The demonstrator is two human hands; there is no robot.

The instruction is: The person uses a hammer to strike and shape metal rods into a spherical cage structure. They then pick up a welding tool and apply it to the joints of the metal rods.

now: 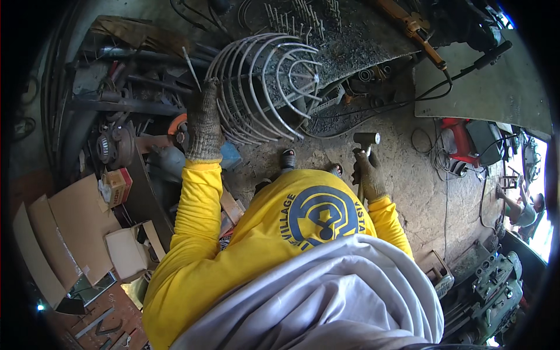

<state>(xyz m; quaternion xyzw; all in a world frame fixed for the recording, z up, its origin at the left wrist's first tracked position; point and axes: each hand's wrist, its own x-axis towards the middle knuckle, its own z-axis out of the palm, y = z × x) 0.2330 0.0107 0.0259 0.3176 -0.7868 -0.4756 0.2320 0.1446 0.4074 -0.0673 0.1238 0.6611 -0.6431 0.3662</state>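
Observation:
A rounded cage of curved metal rods [252, 87] is held up in front of me, next to the dirty workbench. My left hand [205, 123], in a grey knit work glove, is closed on the cage's left side. A thin straight rod [191, 69] sticks up beside that hand; I cannot tell whether it belongs to the cage. On the right, my gloved right hand [370, 175] is wrapped round a hammer [367, 139], its head upward. The hammer is apart from the cage.
Short metal pegs [297, 18] stand on the workbench [356, 55]. An orange power tool [411, 23] lies at its far right. Cables cross the concrete floor [408, 198] near a red machine [458, 140]. Cardboard boxes [81, 221] and scrap metal crowd the left. Another person [522, 210] is at far right.

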